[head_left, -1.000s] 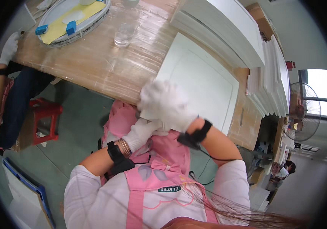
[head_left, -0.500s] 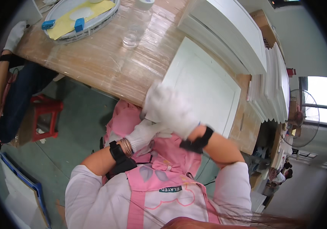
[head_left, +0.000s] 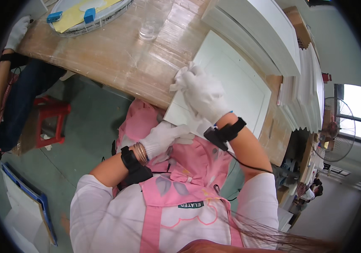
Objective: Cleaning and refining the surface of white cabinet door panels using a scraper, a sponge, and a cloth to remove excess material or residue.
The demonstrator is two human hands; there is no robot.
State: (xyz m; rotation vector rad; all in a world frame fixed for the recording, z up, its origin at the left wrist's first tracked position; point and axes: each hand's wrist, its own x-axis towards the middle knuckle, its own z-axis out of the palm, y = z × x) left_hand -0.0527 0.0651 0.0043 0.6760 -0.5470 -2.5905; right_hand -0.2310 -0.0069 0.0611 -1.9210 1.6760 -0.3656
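Note:
A white cabinet door panel [head_left: 231, 80] with a recessed border lies on the table, its near corner jutting past the table's front edge. My right hand [head_left: 205, 95], in a white glove, is closed around a crumpled white cloth [head_left: 181, 79] and presses it along the panel's left edge. Also gloved, my left hand [head_left: 163, 138] grips the panel at the overhanging near corner. Its fingertips are partly out of sight by the panel's edge.
White panels [head_left: 300, 90] stand stacked on the right, beside a long white panel [head_left: 256, 33]. A clear bottle [head_left: 151, 29] and a round tub [head_left: 81, 29] with yellow sheet and blue blocks sit on the table [head_left: 104, 63]. Another person's gloved hand [head_left: 18, 33] is at far left, near a red stool [head_left: 52, 120].
My right hand has moved up and away from my left, along the panel's left edge with the cloth. My left hand stays near the corner. The whole view has shifted slightly.

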